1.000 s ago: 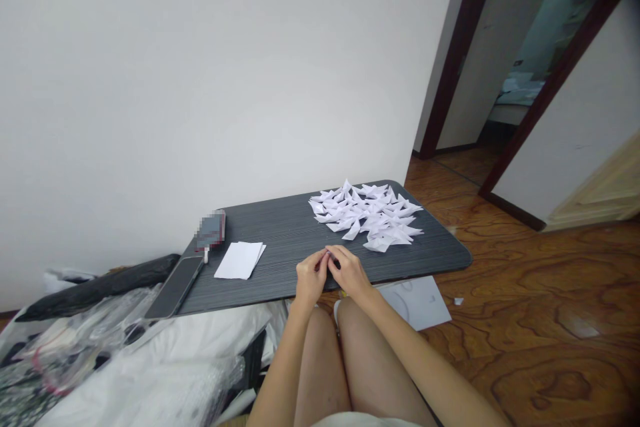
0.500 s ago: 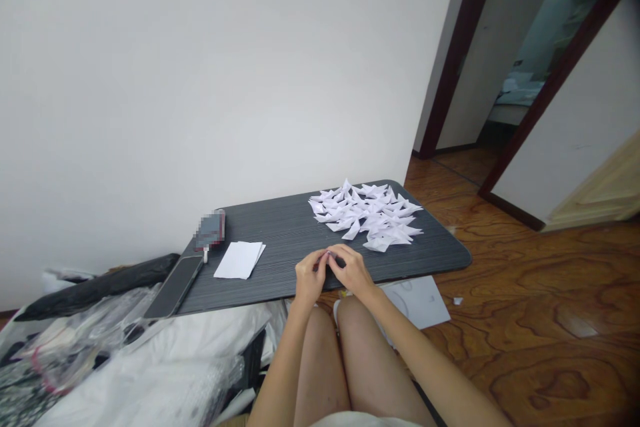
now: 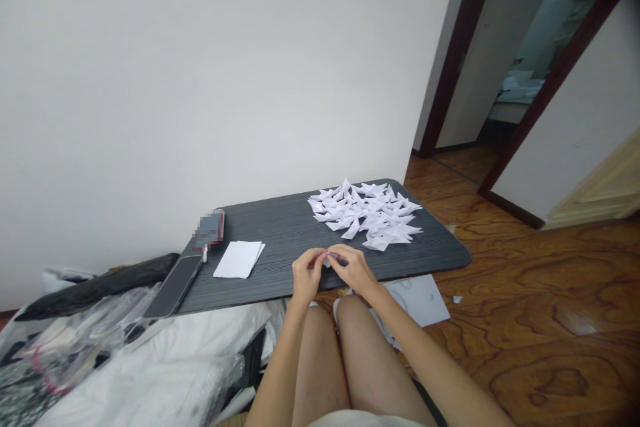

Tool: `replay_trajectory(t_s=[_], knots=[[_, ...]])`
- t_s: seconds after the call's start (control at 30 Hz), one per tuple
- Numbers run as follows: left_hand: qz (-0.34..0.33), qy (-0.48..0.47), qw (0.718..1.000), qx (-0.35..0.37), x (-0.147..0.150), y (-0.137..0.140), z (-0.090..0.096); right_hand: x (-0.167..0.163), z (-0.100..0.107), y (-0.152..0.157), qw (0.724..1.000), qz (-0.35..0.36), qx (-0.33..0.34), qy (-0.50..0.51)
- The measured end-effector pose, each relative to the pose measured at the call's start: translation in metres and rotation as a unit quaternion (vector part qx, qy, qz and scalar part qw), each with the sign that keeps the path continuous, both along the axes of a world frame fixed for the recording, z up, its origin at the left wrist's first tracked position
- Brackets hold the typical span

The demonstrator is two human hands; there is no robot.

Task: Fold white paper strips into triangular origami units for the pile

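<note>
A dark grey, wood-grained desk with rounded corners bears a spread pile of white, pointed folded-paper shapes on its right part and a flat stack of white rectangular paper sheets further left. Over its near edge the left hand and right hand lean inward, wrists apart, knuckles arched, fingertips meeting. The fingers of both pinch a small white piece of paper, mostly hidden, just beneath their tips.
</note>
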State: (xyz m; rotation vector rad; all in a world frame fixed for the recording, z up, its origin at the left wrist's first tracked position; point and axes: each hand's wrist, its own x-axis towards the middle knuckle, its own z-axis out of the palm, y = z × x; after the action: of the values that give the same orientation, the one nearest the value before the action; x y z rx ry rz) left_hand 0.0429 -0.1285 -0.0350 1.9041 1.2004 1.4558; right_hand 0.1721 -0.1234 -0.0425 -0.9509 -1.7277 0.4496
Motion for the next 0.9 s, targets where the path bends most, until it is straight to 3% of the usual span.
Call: replay_trajectory(t_s=[0.33, 0.53, 0.73, 0.9], knots=[[-0.033, -0.044, 0.997, -0.046, -0.006, 0.006, -0.006, 0.011, 0.001, 0.006, 0.998, 0.061, 0.015, -0.029], [-0.040, -0.053, 0.997, -0.048, -0.006, 0.003, -0.004, 0.009, 0.005, 0.002, 0.998, 0.040, 0.030, -0.027], [-0.044, -0.096, 0.990, -0.090, -0.005, 0.005, -0.002, 0.008, 0.005, 0.003, 0.999, 0.042, 0.001, -0.002], [-0.043, -0.086, 0.992, -0.079, -0.004, 0.005, -0.004, 0.009, 0.004, 0.005, 0.999, 0.037, -0.014, 0.017]])
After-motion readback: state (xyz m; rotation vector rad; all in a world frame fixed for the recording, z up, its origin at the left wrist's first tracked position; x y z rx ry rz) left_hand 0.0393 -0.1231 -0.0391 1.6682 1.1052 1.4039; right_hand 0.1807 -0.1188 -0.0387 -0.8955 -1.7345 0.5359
